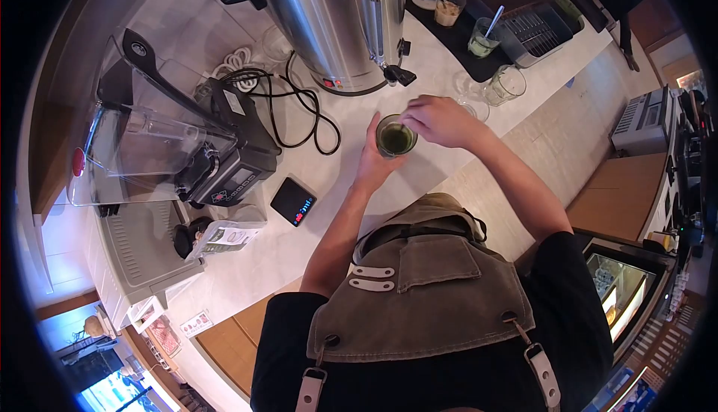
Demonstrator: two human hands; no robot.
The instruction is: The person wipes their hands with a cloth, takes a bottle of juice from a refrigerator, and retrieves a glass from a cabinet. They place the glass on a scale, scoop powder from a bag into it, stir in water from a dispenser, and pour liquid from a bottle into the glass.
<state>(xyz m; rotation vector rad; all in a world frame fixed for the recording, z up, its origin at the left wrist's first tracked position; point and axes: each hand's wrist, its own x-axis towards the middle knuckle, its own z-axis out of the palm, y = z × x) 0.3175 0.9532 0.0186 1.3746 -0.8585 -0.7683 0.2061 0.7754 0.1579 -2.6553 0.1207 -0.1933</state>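
My left hand (376, 161) is wrapped round a clear glass (384, 125) with dark green liquid (396, 139) in it, on or just above the pale counter. Over the glass's rim, the fingers of my right hand (440, 120) are pinched together; whatever they grip is hidden. A large steel urn (336, 27) with a black-handled tap (399, 74) stands just beyond the glass. To the left of my forearm lies a black digital scale (294, 202) with a lit display.
A blender (224, 143) with a clear cover and a black looped cable (318, 117) occupy the left side. Near the scale is a pouch (228, 238). At the right are an upright glass (507, 85), a glass with a spoon (485, 38) and a cup of brown drink (449, 10).
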